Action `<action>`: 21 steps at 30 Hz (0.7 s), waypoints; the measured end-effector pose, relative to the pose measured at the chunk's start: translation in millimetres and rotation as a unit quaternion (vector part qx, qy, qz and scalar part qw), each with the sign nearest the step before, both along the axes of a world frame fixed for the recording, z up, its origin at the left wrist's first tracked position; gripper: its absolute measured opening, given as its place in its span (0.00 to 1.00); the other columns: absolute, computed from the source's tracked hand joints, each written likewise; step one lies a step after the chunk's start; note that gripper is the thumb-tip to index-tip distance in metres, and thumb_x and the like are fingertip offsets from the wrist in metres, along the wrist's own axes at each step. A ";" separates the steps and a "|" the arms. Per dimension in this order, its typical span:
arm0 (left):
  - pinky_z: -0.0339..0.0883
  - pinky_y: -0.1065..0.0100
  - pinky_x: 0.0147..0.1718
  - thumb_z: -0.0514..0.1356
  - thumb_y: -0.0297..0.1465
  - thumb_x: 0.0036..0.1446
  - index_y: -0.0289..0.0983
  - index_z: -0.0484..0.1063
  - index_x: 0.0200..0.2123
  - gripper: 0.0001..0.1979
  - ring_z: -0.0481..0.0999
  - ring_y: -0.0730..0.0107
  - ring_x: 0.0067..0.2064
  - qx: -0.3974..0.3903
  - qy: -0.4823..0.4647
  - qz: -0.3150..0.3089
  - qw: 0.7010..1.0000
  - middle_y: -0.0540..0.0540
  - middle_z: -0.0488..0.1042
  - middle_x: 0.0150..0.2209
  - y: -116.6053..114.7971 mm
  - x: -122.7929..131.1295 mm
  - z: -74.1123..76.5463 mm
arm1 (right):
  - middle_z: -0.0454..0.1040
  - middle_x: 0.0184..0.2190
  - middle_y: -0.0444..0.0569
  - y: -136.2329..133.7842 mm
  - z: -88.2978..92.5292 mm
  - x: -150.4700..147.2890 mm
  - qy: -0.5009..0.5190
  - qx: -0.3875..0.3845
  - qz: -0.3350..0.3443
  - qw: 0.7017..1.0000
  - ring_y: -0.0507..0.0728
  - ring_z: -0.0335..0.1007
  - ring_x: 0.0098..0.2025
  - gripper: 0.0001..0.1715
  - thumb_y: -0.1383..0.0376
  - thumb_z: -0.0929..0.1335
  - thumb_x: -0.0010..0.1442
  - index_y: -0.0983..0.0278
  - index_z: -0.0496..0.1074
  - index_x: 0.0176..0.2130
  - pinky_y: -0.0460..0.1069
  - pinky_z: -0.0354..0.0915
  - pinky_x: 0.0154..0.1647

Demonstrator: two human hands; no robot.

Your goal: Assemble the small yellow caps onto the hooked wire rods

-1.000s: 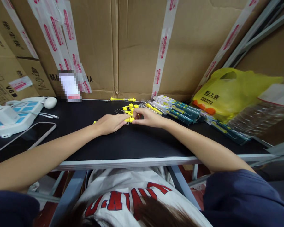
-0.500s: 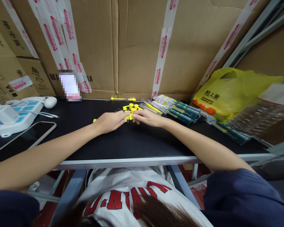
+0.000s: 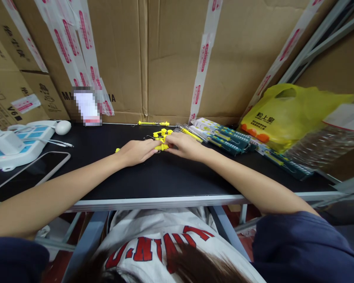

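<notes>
My left hand is closed around a slim yellow plastic tool, lying crosswise just above the black tabletop. Its right end pokes out past the fingertips, and a bit of yellow also shows behind the wrist. Close against that end, my right hand has its thumb and fingers curled together over a small heap of yellow plastic parts. What those fingers pinch is hidden. Fine bent wires stick out left of the heap. Behind lies another yellow tool with a thin metal section.
Packaged yellow tools lie in a stack to the right, beside a yellow plastic bag and a clear bottle. On the left are a power strip, a phone and cables. Cardboard boxes form a wall behind.
My right hand has shifted slightly up from the tool's end, its fingers now more curled at the heap. My left hand keeps hold of the tool, almost unmoved.
</notes>
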State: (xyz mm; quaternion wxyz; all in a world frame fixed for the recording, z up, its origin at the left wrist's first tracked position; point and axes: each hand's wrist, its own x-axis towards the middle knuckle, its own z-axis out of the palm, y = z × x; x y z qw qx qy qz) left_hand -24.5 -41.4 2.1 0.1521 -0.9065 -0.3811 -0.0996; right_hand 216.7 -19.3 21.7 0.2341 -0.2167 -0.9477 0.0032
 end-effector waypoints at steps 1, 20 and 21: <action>0.69 0.70 0.38 0.42 0.39 0.71 0.41 0.61 0.63 0.22 0.78 0.64 0.49 -0.003 -0.001 -0.002 1.000 0.45 0.76 0.51 0.1 -0.1 0.1 | 0.70 0.30 0.49 -0.8 0.6 -0.2 -0.006 0.020 -0.004 1.000 0.56 0.63 0.35 0.07 0.65 0.66 0.63 0.62 0.64 0.32 0.49 0.55 0.36; 0.66 0.71 0.36 0.43 0.39 0.71 0.44 0.62 0.63 0.22 0.78 0.66 0.47 0.009 -0.010 0.001 1.000 0.47 0.76 0.50 0.0 1.0 0.4 | 0.71 0.27 0.46 8.9 -6.8 -0.9 0.064 -0.277 0.042 0.958 0.52 0.66 0.31 0.27 0.46 0.60 0.68 0.65 0.67 0.32 0.49 0.62 0.37; 0.67 0.71 0.36 0.43 0.39 0.71 0.44 0.62 0.63 0.22 0.78 0.65 0.48 0.006 -0.011 0.001 1.000 0.47 0.76 0.51 1.0 0.6 -0.2 | 0.71 0.27 0.46 8.9 -6.5 -0.6 0.065 -0.276 0.044 0.958 0.52 0.65 0.31 0.25 0.48 0.61 0.68 0.65 0.67 0.32 0.48 0.62 0.37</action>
